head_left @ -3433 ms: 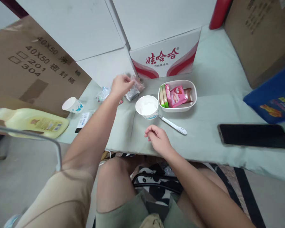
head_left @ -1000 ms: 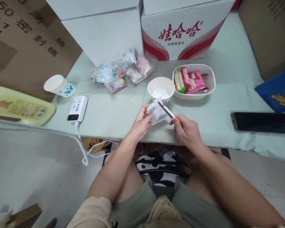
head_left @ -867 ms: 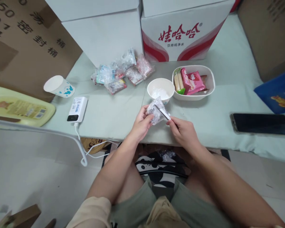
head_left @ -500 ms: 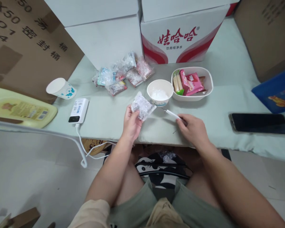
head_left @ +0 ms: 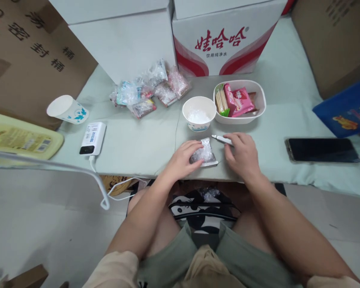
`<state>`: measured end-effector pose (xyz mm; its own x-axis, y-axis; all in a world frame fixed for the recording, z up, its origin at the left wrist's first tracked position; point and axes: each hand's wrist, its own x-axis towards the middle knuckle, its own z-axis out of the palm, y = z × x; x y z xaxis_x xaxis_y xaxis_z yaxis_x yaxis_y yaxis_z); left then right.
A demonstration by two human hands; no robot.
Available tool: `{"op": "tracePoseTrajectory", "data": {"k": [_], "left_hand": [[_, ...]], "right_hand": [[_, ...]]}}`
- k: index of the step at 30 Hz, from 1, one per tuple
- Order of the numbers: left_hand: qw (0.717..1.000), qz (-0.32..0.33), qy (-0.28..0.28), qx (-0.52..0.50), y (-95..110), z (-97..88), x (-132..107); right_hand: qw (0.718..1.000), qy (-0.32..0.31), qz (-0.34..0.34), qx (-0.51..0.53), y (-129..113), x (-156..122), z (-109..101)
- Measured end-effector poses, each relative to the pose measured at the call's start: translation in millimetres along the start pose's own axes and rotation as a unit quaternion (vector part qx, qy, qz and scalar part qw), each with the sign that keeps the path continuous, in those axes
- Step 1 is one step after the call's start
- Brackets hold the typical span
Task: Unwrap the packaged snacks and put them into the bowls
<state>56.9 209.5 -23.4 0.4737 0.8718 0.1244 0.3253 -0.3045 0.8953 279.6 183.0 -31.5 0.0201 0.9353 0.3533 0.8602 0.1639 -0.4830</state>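
Observation:
A small clear plastic packet lies flat on the pale green cloth near the table's front edge. My left hand presses down on its left side, fingers curled over it. Just right of the packet is my right hand, closed around a thin white tool whose tip points left. Behind both hands stands a white paper bowl with something clear inside. Further left, at the back, lies a heap of several similar clear packets.
A white dish holds pink and green wrapped snacks. A black phone lies right, a power bank with cable and a tipped paper cup left. Cardboard boxes line the back; a yellow bottle lies far left.
The packet came from the heap to in front of me, where the tool was put to it. It has now gone down from the air onto the cloth, both hands lowering with it.

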Motion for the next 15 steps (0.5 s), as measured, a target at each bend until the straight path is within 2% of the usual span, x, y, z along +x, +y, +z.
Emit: {"op": "tracePoseTrajectory", "data": {"k": [3, 6, 9, 12, 15], "left_hand": [[0.998, -0.039, 0.034, 0.021, -2.9, -1.9, -1.0], [0.996, -0.074, 0.052, 0.019, -0.9, -2.5, -4.4], [0.997, -0.064, 0.043, 0.031, 1.6, -3.4, -6.9], [0.996, -0.043, 0.036, 0.066, 0.7, -5.2, -6.5], [0.994, -0.023, 0.009, 0.103, -1.6, -7.3, -5.4]], "right_hand": [[0.997, -0.032, -0.029, 0.059, -5.0, -0.8, 0.6], [0.979, -0.099, -0.102, 0.145, -8.5, -3.6, 2.7], [0.957, -0.156, -0.156, 0.186, -11.7, -5.5, 6.1], [0.957, -0.166, -0.155, 0.182, -12.1, -4.4, 5.3], [0.964, -0.141, -0.148, 0.171, -6.8, -2.8, -3.3]]}}
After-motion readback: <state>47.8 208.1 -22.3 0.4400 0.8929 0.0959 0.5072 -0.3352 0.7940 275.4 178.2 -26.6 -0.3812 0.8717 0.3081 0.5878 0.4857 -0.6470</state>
